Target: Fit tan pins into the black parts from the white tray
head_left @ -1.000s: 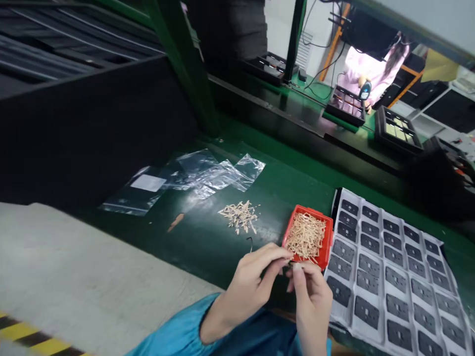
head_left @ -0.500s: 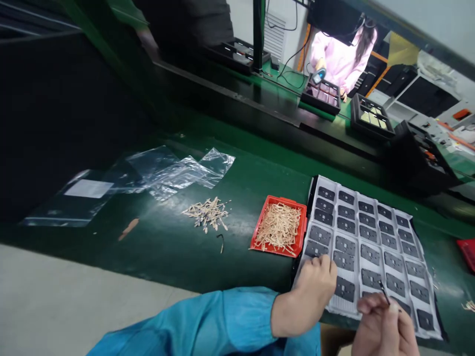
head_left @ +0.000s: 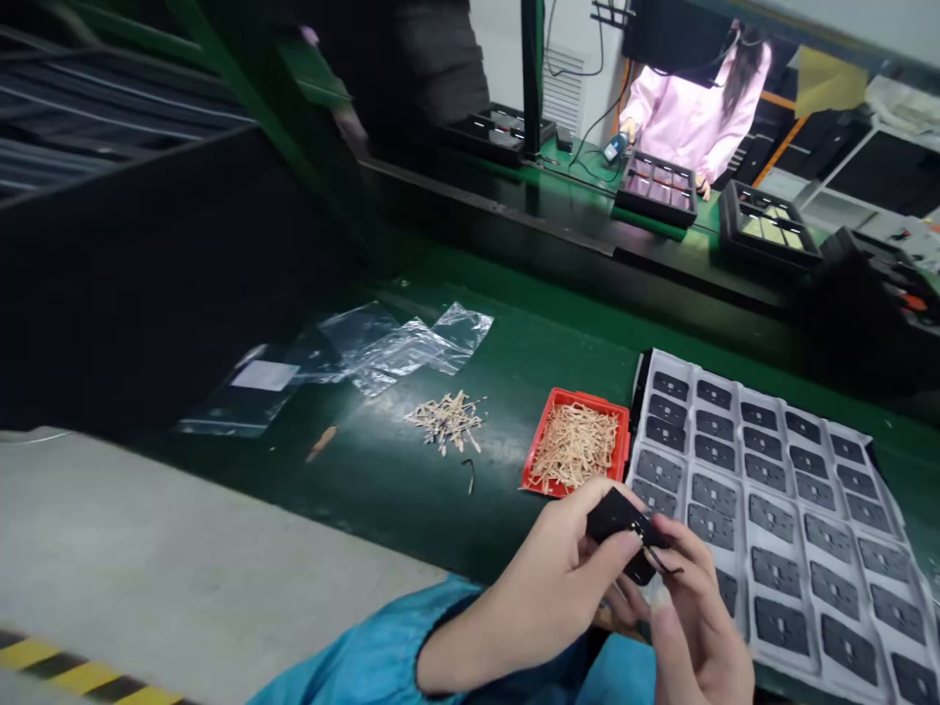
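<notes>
My left hand (head_left: 547, 580) pinches a black plate (head_left: 612, 515) between thumb and fingers, between four and five o'clock from the middle of my view. My right hand (head_left: 701, 627), at the plate's four o'clock, pinches a thin dark strip (head_left: 665, 564); whether strip and plate touch, I can't tell. From the plate, the red box (head_left: 623, 439) sits at eleven, the tray (head_left: 741, 509) at three, a tan pile (head_left: 446, 419) at ten.

Left hand (head_left: 562, 583): grips a black plate (head_left: 609, 515)
Right hand (head_left: 694, 612): pinches a thin dark strip (head_left: 667, 565) beside it
Red box (head_left: 622, 443): beyond the hands, filled with beige strips (head_left: 575, 446)
Tray (head_left: 687, 472): right, holding rows of dark plates (head_left: 780, 625)
Clear bags (head_left: 400, 350): left
</notes>
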Demonstrator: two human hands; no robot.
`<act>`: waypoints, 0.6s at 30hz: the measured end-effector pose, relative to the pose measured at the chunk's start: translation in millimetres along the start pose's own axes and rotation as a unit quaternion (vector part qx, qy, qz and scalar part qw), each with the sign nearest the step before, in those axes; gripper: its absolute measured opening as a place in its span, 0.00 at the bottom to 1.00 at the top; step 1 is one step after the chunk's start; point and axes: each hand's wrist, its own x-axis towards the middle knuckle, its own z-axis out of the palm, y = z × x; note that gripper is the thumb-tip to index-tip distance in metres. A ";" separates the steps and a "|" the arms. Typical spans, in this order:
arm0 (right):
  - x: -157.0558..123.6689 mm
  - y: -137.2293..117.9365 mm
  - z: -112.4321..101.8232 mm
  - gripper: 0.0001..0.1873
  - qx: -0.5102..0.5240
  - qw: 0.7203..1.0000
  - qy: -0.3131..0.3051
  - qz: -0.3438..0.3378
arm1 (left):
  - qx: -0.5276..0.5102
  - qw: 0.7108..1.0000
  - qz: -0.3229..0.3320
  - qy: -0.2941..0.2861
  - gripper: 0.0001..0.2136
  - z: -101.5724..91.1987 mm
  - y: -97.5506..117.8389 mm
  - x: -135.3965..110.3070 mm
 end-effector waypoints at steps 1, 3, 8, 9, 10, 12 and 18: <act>0.3 -0.8 3.4 0.09 0.004 1.000 -0.006 0.007 | 0.016 1.000 0.023 0.003 0.09 -3.1 0.9 -3.0; 1.5 -1.0 7.2 0.08 0.009 1.000 -0.010 0.011 | 0.058 0.997 0.056 -0.007 0.09 -9.5 3.7 -8.2; 4.6 0.1 8.0 0.08 0.017 1.000 -0.012 0.010 | 0.137 0.988 0.060 -0.036 0.12 -19.6 9.6 -16.3; 5.0 0.3 7.2 0.08 0.017 1.000 -0.013 0.010 | 0.147 0.987 0.060 -0.034 0.12 -20.4 10.0 -17.0; 5.2 0.5 6.1 0.08 0.017 1.000 -0.015 0.010 | 0.150 0.986 0.058 -0.035 0.12 -21.0 10.2 -17.5; 5.1 1.1 3.8 0.08 0.014 0.999 -0.036 0.003 | 0.139 0.988 0.054 -0.041 0.13 -21.5 10.7 -18.2; 6.7 2.6 -2.5 0.08 0.030 0.998 -0.052 -0.004 | 0.161 0.986 0.047 -0.016 0.12 -20.1 14.8 -21.5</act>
